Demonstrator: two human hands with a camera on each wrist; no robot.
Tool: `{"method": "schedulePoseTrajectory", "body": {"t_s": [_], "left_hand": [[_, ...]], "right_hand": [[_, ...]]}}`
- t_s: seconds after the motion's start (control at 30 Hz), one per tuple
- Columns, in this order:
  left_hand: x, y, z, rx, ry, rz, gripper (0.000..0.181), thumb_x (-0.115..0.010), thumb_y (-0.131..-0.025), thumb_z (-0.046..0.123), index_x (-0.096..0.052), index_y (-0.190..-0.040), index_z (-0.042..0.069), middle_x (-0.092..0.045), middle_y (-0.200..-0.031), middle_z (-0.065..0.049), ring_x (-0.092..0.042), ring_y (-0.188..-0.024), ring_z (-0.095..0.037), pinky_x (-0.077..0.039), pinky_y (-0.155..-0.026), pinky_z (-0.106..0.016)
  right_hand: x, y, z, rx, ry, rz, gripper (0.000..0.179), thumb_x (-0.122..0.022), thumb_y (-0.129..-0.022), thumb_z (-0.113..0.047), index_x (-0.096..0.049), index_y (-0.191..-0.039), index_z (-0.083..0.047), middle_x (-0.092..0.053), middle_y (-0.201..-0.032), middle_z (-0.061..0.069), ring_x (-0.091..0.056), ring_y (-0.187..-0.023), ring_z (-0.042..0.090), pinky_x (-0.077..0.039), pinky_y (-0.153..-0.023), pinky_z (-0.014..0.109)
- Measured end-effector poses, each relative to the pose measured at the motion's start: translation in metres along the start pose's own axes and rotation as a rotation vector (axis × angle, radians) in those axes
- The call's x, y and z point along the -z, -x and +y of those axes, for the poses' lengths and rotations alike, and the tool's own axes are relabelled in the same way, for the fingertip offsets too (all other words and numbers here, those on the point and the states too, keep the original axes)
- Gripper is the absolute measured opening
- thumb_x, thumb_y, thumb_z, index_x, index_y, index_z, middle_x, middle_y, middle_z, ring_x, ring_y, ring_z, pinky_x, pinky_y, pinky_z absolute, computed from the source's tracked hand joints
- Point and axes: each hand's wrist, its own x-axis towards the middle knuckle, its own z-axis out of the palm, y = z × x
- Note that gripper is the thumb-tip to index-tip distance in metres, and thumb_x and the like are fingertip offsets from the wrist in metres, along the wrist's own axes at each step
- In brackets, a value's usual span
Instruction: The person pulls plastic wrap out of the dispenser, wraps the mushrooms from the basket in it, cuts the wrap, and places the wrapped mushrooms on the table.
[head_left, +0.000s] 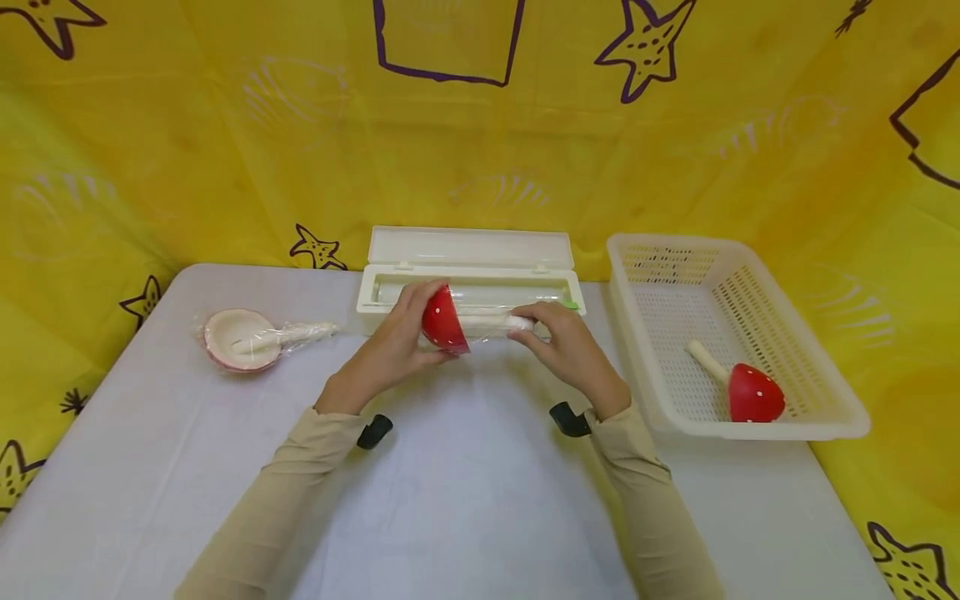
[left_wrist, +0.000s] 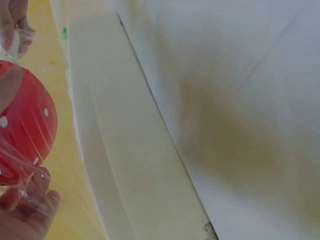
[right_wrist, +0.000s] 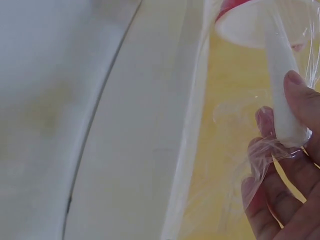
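Note:
A red mushroom-shaped ladle [head_left: 444,323] with white dots and a white handle [right_wrist: 281,75] is held sideways above the table, wrapped in clear plastic film. My left hand [head_left: 393,346] grips its red bowl [left_wrist: 31,112], thumb and fingers on opposite sides. At the other end, my right hand [head_left: 564,343] pinches the handle's tip through the film. Loose film [right_wrist: 260,160] bunches over the right fingers. Just behind the ladle stands a white cling film box [head_left: 367,300] with its lid [head_left: 471,248] up and a roll [head_left: 487,294] inside.
On the table's left lies another ladle [head_left: 243,340], bowl up and wrapped in film. A white plastic basket [head_left: 660,417] at the right holds a red ladle [head_left: 753,394] with no film visible on it. A yellow patterned cloth [head_left: 480,150] hangs behind the table.

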Motion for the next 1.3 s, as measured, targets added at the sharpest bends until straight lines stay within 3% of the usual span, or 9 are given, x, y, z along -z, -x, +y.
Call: {"method": "schedulePoseTrajectory", "body": {"t_s": [0.2,0.57,0.83,1.3], "left_hand": [[0.008,-0.008,0.000,-0.001,0.046,-0.012,0.095,-0.090,-0.071,0.011,-0.030,-0.143,0.000,-0.050,-0.135,-0.021,-0.053,-0.123,-0.033,-0.050,-0.102,-0.048],[0.022,-0.022,0.001,0.004,0.036,-0.018,0.092,-0.090,-0.070,0.016,-0.035,-0.142,0.003,-0.059,-0.128,-0.019,-0.062,-0.112,-0.032,-0.055,-0.094,-0.046],[0.027,-0.031,0.003,-0.029,0.067,0.012,0.089,-0.089,-0.070,0.013,-0.036,-0.140,-0.001,-0.059,-0.128,-0.019,-0.061,-0.113,-0.031,-0.053,-0.098,-0.045],[0.041,-0.044,0.015,-0.008,0.067,0.034,0.092,-0.089,-0.072,0.015,-0.035,-0.144,0.000,-0.058,-0.131,-0.018,-0.060,-0.116,-0.031,-0.054,-0.098,-0.044]], "right_hand": [[0.007,-0.009,-0.002,0.003,-0.025,-0.015,0.029,-0.074,-0.088,-0.012,-0.070,-0.113,0.001,-0.073,-0.110,0.015,-0.066,-0.105,0.032,-0.050,-0.096,0.045],[0.016,-0.019,-0.007,0.004,-0.016,-0.045,0.027,-0.069,-0.092,-0.013,-0.068,-0.114,0.001,-0.072,-0.109,0.014,-0.063,-0.100,0.030,-0.050,-0.092,0.045],[0.021,-0.025,-0.009,-0.022,0.000,-0.046,0.028,-0.067,-0.094,-0.014,-0.067,-0.117,0.001,-0.071,-0.110,0.015,-0.061,-0.099,0.031,-0.049,-0.090,0.046],[0.033,-0.035,-0.015,-0.016,0.040,0.028,0.031,-0.068,-0.094,-0.017,-0.067,-0.118,0.002,-0.071,-0.110,0.017,-0.062,-0.099,0.032,-0.051,-0.090,0.047]]}}
